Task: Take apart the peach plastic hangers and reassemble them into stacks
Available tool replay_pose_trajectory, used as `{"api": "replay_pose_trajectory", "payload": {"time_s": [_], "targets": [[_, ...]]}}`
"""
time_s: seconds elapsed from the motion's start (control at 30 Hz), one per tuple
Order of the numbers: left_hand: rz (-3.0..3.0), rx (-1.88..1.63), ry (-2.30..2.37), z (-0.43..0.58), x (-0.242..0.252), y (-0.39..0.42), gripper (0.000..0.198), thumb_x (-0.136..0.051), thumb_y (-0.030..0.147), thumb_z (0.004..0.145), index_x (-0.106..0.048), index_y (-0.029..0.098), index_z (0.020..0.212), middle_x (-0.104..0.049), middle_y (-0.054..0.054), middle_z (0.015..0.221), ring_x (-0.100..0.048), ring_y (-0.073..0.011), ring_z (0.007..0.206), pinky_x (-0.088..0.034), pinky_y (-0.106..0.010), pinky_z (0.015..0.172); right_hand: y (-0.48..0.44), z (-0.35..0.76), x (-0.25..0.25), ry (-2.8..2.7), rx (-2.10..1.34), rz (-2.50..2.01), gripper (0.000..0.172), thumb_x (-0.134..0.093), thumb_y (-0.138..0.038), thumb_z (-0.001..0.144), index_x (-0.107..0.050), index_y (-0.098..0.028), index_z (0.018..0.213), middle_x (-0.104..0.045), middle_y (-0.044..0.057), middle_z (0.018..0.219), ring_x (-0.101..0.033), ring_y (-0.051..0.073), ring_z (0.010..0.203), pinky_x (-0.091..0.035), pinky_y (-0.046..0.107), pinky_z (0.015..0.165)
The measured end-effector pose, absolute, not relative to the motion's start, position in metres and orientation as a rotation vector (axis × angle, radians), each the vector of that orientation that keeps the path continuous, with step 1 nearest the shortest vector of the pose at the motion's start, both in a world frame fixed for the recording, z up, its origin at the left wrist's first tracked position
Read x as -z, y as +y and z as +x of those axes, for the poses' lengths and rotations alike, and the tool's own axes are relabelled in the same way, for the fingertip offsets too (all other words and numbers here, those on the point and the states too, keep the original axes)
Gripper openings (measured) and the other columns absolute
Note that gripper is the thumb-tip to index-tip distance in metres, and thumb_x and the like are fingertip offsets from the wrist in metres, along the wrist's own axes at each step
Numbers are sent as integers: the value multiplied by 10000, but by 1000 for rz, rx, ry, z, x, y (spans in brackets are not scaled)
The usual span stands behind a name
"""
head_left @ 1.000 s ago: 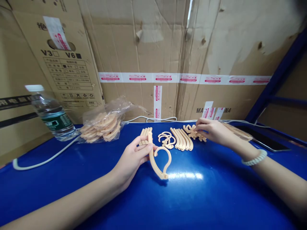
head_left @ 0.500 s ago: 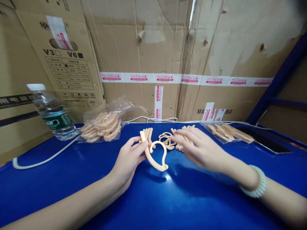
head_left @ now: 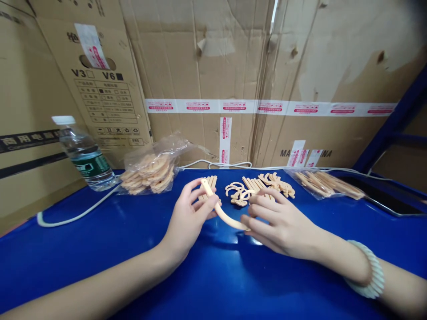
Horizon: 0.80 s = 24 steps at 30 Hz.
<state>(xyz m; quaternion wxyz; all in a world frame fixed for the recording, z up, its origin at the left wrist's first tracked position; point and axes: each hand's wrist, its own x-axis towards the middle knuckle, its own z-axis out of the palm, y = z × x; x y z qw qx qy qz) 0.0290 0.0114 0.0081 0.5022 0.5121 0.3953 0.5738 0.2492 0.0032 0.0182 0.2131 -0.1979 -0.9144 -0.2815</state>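
My left hand (head_left: 191, 213) is closed on one end of a beige curved strip (head_left: 230, 221), thumb on top; a small hole shows at its upper tip. The strip bends down and right to my right hand (head_left: 278, 220), whose fingers are closed around its far end. A beige hook-shaped piece (head_left: 247, 194) rises beside the right fingertips; the joint between it and the strip is hidden by the fingers. Just behind the hands, loose beige hooks (head_left: 236, 189) lie on the blue table (head_left: 213, 284), with straight-looking strips (head_left: 253, 183) to their right.
A clear bag of beige pieces (head_left: 150, 173) and a water bottle (head_left: 88, 160) stand at the left. Another bag (head_left: 322, 183) and a dark phone (head_left: 383, 198) lie at the right. A white cable (head_left: 76, 222) runs along the back, before cardboard boxes (head_left: 200, 66).
My right hand has come down and left from above the loose pieces and closed on the strip's far end. The hook has swung right. The view has shifted slightly left.
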Motion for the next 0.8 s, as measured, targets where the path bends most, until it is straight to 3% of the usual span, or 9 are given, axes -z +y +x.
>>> {"api": "replay_pose_trajectory", "payload": {"time_s": [0.1, 0.2, 0.27, 0.33, 0.5, 0.57, 0.7, 0.8], "targets": [[1456, -1548, 1012, 25, -6, 16, 687, -728, 295, 771, -365, 268, 1354, -479, -116, 1357, -611, -278, 1095, -581, -399, 812, 1, 250, -19, -2509, 699, -616, 201, -468, -259, 958, -634, -154, 913, -601, 44, 751, -537, 190, 768, -373, 420, 861], [2043, -1677, 1115, 20, -7, 16, 567, -654, 193, 817, -428, 276, 1330, -416, -93, 1412, -429, -288, 1306, -411, -491, 1059, -1, 249, -16, -2495, 642, -651, 213, -459, -257, 959, -623, -160, 863, -575, 27, 711, -518, 174, 725, -347, 404, 846], [2547, -1529, 1040, 18, -9, 13, 459, -595, 140, 839, -494, 257, 1272, -423, -96, 1418, -356, -288, 1357, -254, -537, 1141, -2, 247, -13, -2497, 603, -674, 219, -453, -252, 960, -623, -163, 855, -572, 21, 705, -516, 169, 710, -333, 399, 850], [2869, -1220, 854, 19, -10, 8, 381, -561, 134, 855, -521, 221, 1223, -473, -117, 1389, -401, -281, 1328, -194, -541, 1155, -4, 244, -10, -2499, 564, -707, 223, -446, -247, 962, -625, -165, 857, -574, 18, 706, -516, 167, 700, -322, 400, 856], [2959, -857, 794, 23, -3, -1, 159, -515, 180, 917, -542, 163, 1073, -663, -97, 1082, -623, -234, 1014, -318, -476, 1077, -10, 238, -7, -2470, 497, -751, 233, -439, -250, 968, -634, -171, 866, -573, 10, 694, -531, 171, 701, -289, 415, 886], [2994, -816, 807, 24, -1, 0, 81, -483, 196, 950, -551, 162, 979, -675, -70, 957, -636, -215, 895, -354, -455, 1031, -12, 236, -7, -2462, 485, -745, 234, -438, -248, 971, -636, -172, 871, -565, 4, 680, -522, 167, 688, -277, 416, 891], [3068, -774, 781, 23, 0, 1, 127, -428, 183, 963, -534, 159, 898, -651, -55, 859, -602, -201, 778, -401, -405, 920, -16, 234, -7, -2465, 485, -737, 254, -450, -242, 968, -619, -162, 797, -543, 5, 662, -496, 168, 684, -273, 410, 877], [3077, -715, 793, 23, 0, -1, 141, -411, 168, 927, -509, 175, 826, -619, -44, 782, -566, -199, 690, -422, -348, 747, -17, 232, -6, -2477, 456, -706, 260, -464, -239, 963, -599, -159, 755, -544, 6, 661, -475, 162, 674, -276, 402, 865]]}}
